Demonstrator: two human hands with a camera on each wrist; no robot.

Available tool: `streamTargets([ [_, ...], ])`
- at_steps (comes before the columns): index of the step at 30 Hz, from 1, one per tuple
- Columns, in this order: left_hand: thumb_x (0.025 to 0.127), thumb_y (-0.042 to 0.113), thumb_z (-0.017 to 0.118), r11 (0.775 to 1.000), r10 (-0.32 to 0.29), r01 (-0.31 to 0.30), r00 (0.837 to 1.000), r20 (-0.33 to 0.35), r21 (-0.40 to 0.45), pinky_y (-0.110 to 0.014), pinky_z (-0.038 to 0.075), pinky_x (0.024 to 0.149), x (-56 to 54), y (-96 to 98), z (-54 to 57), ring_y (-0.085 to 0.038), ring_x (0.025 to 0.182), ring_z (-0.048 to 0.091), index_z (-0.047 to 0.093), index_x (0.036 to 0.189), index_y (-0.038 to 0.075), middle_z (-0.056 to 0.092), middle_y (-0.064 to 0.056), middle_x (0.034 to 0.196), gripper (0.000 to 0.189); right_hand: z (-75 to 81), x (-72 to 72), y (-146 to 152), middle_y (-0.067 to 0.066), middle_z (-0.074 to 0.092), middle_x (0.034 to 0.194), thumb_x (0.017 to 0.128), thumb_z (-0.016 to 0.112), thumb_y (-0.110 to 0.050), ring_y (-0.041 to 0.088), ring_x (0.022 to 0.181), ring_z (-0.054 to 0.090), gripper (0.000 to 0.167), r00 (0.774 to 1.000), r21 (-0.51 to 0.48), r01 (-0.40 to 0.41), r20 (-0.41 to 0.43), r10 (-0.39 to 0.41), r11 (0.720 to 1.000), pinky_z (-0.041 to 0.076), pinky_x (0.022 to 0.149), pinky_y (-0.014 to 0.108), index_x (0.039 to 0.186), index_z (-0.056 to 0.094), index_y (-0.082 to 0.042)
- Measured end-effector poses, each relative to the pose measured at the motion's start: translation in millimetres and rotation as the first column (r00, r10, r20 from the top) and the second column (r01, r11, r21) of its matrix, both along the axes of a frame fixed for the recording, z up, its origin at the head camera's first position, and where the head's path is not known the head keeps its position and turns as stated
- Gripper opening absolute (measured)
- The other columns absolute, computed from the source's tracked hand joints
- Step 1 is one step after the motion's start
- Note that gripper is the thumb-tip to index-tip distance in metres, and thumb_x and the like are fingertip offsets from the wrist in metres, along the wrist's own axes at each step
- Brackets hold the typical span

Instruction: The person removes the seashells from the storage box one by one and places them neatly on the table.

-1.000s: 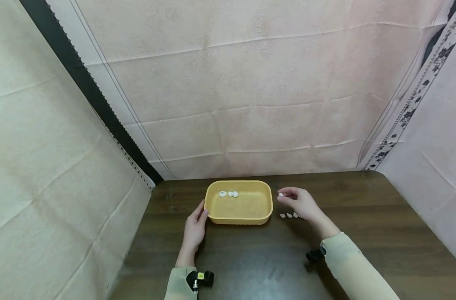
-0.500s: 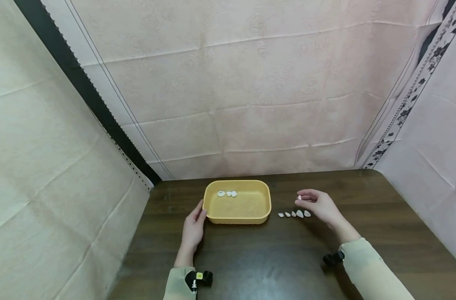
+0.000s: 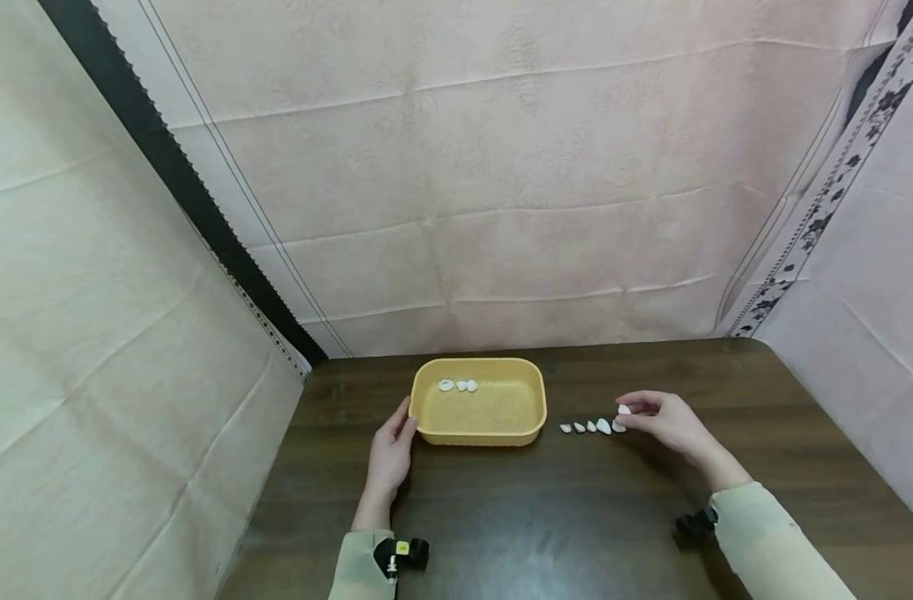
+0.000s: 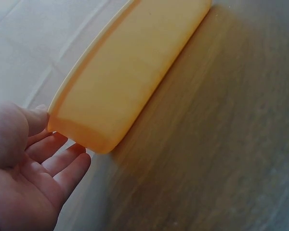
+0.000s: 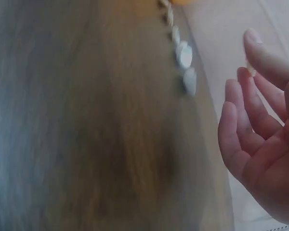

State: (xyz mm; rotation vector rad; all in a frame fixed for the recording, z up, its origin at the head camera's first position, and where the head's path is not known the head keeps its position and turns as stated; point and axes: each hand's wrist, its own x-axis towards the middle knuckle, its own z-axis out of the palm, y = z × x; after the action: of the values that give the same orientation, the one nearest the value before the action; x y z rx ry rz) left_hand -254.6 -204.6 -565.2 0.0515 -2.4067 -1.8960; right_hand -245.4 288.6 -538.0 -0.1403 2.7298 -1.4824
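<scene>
My left hand (image 3: 391,454) holds the near left end of a yellow plastic tray (image 3: 477,439). In the left wrist view its thumb is at the tray's rim and the fingers lie against the end wall. Inside the tray, toward the back left, lie three small white shell-like pieces (image 3: 446,385). To the tray's right, my right hand (image 3: 674,423) pinches another small white shell-like piece (image 3: 624,409) between thumb and fingertips. Just below those fingertips is the right end of a row of several similar pieces (image 3: 604,426) on the table.
The dark wooden table (image 3: 501,517) ends at a pale cloth wall (image 3: 464,208) behind the tray. Cloth also hangs on the left and right sides. A black wrist camera (image 3: 411,553) sits at the left cuff, another (image 3: 696,523) at the right.
My right hand has moved right along the row, away from the tray, still pinching a white piece. More of the row shows now. The left hand stays on the tray.
</scene>
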Motion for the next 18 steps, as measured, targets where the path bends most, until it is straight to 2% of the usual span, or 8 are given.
streamTargets([
  [9, 0.115, 0.023, 0.054, 1.0, -0.002, 0.002, 1.0, 0.014, 0.002, -0.052, 0.033, 0.125, -0.8, 0.4, -0.2, -0.029, 0.156, 0.036, 0.045, 0.164, 0.01, 0.043, -0.005, 0.168, 0.051, -13.8, 1.4, 18, 0.007, 0.076, 0.107, 0.094, 0.086, -0.029, 0.022, 0.097, 0.07, 0.044, 1.0, 0.147, -0.007, -0.011, 0.009, 0.989, 0.058, 0.079, 0.029, 0.125, 0.076, 0.0],
  [18, 0.114, 0.022, 0.055, 1.0, 0.005, -0.005, 1.0, 0.003, -0.005, -0.053, 0.033, 0.125, -1.2, 0.2, -2.0, -0.03, 0.156, 0.036, 0.046, 0.163, 0.009, 0.044, -0.006, 0.167, 0.051, -22.4, -2.6, 22, 0.002, 0.075, 0.103, 0.091, 0.089, -0.032, 0.019, 0.091, 0.067, 0.043, 0.999, 0.204, -0.03, 0.022, 0.027, 0.978, 0.057, 0.078, 0.034, 0.122, 0.078, -0.005],
])
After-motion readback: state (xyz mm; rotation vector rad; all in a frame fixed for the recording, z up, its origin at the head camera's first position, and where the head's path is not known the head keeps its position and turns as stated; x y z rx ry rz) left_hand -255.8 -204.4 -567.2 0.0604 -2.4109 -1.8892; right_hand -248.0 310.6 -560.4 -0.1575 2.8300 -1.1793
